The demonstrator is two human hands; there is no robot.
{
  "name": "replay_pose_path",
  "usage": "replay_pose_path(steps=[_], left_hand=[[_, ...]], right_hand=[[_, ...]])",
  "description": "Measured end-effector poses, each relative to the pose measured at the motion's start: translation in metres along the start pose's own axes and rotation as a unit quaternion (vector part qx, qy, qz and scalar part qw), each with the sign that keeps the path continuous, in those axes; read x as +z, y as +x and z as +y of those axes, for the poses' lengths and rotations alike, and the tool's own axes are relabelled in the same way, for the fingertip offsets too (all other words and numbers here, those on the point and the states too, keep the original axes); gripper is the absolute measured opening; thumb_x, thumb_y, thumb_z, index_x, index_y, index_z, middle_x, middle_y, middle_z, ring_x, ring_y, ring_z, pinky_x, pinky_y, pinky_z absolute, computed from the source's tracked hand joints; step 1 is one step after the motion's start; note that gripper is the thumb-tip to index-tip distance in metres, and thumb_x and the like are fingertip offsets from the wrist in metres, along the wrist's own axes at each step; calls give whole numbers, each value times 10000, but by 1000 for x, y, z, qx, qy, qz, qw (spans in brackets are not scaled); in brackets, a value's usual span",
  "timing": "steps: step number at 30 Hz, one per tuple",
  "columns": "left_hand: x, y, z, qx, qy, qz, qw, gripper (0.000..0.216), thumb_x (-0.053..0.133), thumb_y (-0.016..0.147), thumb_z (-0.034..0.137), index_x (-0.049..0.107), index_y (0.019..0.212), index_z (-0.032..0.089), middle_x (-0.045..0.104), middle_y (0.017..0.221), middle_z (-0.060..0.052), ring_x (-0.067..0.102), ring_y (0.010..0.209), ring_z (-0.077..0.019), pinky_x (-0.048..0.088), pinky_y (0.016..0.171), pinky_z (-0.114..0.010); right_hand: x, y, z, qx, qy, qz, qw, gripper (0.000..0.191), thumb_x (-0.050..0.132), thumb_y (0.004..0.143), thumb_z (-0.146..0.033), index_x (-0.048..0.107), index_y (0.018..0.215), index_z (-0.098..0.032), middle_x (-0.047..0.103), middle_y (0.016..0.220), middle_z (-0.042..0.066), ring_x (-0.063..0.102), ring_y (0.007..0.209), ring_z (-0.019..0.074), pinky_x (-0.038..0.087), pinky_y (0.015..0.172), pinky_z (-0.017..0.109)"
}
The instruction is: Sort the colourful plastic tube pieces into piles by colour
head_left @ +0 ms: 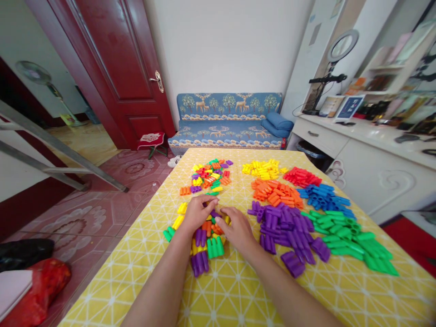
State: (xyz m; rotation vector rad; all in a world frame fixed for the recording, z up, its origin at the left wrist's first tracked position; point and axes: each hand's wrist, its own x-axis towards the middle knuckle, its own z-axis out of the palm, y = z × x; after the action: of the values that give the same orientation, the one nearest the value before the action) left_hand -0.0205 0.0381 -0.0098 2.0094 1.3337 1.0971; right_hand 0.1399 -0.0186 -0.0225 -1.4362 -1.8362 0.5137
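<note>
A mixed pile of small ribbed plastic tube pieces in several colours lies under and between my hands. My left hand is over its upper left part, fingers loosely bent and apart, near a purple piece. From the right, my right hand reaches in, its thumb and fingers apart around a yellow piece; no firm grip shows. Closer to me lie a green piece and a purple piece. Yellow pieces show left of my left wrist. My forearms cover some of the pile.
Farther back is another mixed pile. At right lie sorted heaps: yellow, orange, red, blue, purple and green. The yellow patterned tablecloth covers the table; a blue sofa stands beyond.
</note>
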Motion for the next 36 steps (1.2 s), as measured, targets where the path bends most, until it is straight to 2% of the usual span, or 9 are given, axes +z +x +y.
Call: replay_pose_path(steps=[5,12,29,31,34,36], left_hand=[[1,1,-2,2,6,4,1000,305,574,849,421,750,925,182,757,888,-55,683,819,-197,517,758,-285],[2,2,-5,3,7,3,1000,295,570,856,411,749,920,186,755,908,-56,683,827,-195,516,753,-281],[2,2,-5,3,11,8,1000,278,574,854,400,749,916,193,753,888,-48,679,812,-188,515,746,-277],[2,1,-4,2,7,8,1000,281,570,857,401,747,913,190,752,884,-48,678,804,-188,514,742,-277],[0,0,1,4,-15,21,1000,274,568,861,390,745,879,181,752,862,-45,676,788,-184,509,737,-274],[-2,-1,5,8,-49,39,998,280,568,863,389,739,822,171,748,829,-43,673,789,-180,507,757,-273]], right_hand=[[3,6,11,-56,20,-4,998,173,586,866,-311,682,977,-220,688,989,48,594,964,196,434,884,341],[1,7,10,-57,48,6,997,131,568,875,-253,686,918,-215,699,940,35,597,923,185,428,864,331],[3,7,11,-50,45,3,998,151,573,872,-306,686,915,-217,692,949,45,598,924,193,432,860,344],[2,6,10,-57,40,-10,998,215,621,840,-365,677,987,-218,686,997,53,593,959,208,427,886,362],[0,3,7,-82,29,-32,996,555,735,711,-496,609,1174,-218,644,1133,79,563,1056,249,407,948,405],[0,1,5,-102,21,-49,993,687,767,662,-509,558,1251,-226,612,1194,86,540,1100,260,398,973,416]])
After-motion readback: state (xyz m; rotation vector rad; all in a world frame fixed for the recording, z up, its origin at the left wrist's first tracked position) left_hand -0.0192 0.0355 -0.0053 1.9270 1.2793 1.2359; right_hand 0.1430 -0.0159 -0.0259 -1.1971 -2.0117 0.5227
